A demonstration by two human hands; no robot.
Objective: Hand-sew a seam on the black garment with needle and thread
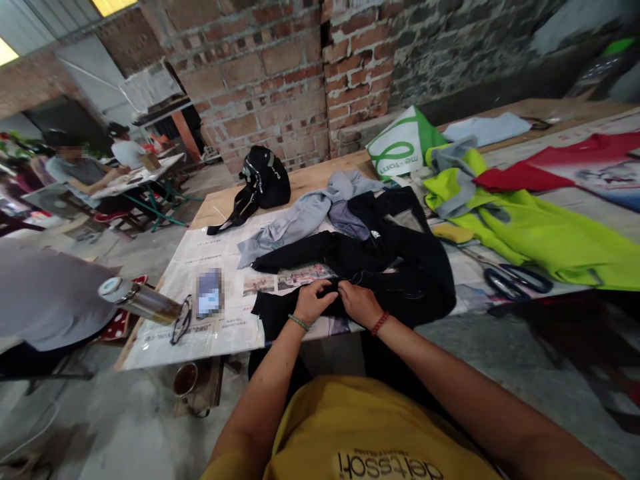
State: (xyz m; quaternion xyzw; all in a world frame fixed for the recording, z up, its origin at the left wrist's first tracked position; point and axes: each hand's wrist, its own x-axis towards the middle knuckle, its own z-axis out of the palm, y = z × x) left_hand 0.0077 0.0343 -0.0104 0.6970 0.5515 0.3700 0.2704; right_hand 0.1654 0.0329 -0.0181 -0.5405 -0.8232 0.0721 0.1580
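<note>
A black garment (415,267) with long sleeves or legs lies spread on the newspaper-covered table. Near the front edge, my left hand (316,301) pinches its dark cloth, a green bead bracelet on the wrist. Close beside it, my right hand (357,303), with a red bracelet, grips the same cloth with curled fingers. Fine detail between the fingertips is hidden. Behind the black garment lies a crumpled grey garment (295,217).
Left on the table are a phone (209,293), glasses (183,320), a bottle (143,301) and a black bag (265,177). Scissors (517,280), a yellow-green garment (545,233), a red shirt (560,157) and a green-white bag (405,143) lie right. People sit at left.
</note>
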